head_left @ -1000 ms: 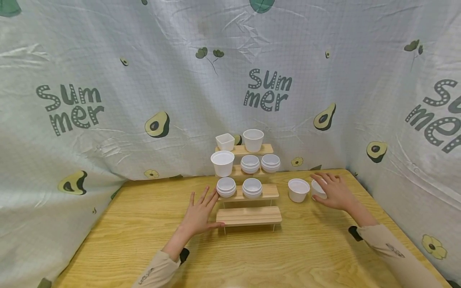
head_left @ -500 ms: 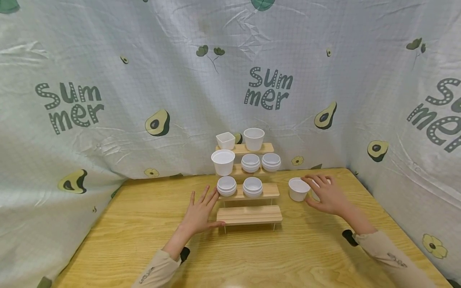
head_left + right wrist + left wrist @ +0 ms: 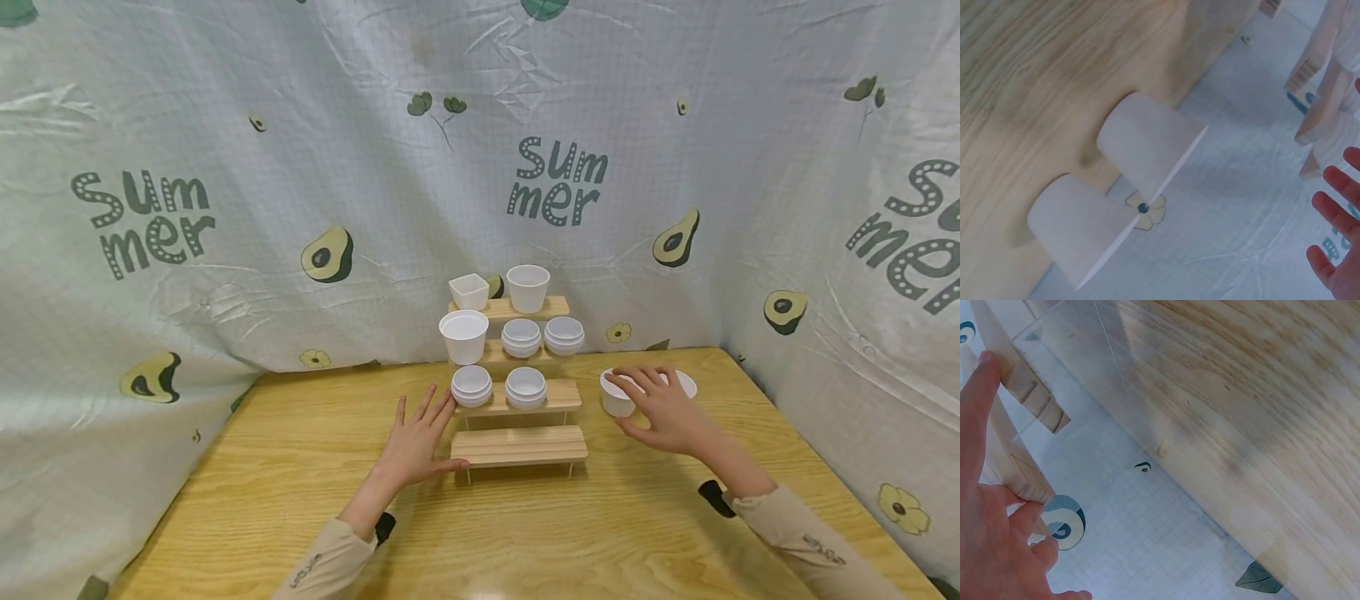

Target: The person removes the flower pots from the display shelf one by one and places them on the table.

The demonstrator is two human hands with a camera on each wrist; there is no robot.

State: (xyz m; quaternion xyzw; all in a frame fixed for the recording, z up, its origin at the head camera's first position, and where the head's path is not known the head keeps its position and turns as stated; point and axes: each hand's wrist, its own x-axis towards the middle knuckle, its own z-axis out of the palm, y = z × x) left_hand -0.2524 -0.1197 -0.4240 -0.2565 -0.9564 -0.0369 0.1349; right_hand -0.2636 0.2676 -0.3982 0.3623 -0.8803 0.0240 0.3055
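A stepped wooden display stand [image 3: 517, 450] with thin clear supports stands mid-table, its lowest board bare. My left hand [image 3: 411, 450] spreads its fingers along the stand's left side, fingertips and thumb touching the board ends. The left wrist view shows these fingers [image 3: 979, 394] against the boards. Two white cups stand upright on the table right of the stand: the left cup [image 3: 615, 406] and the right cup [image 3: 686, 383]. Over them hovers my right hand [image 3: 663, 417], fingers loosely bent and holding nothing, partly covering both cups. In the right wrist view, its fingers [image 3: 1335, 212] are apart from the cups.
Several white pots fill the upper boards: a square pot [image 3: 469, 293] and a tall round pot [image 3: 527, 289] on top, a wide-rimmed cup [image 3: 464, 340] and ridged round pots [image 3: 526, 389] lower down. A patterned cloth [image 3: 375, 208] encloses the wooden table [image 3: 322, 467].
My right hand has moved left from over the right cup towards the left cup, uncovering part of the right one. My left hand has stayed at the stand, and the pots have not moved.
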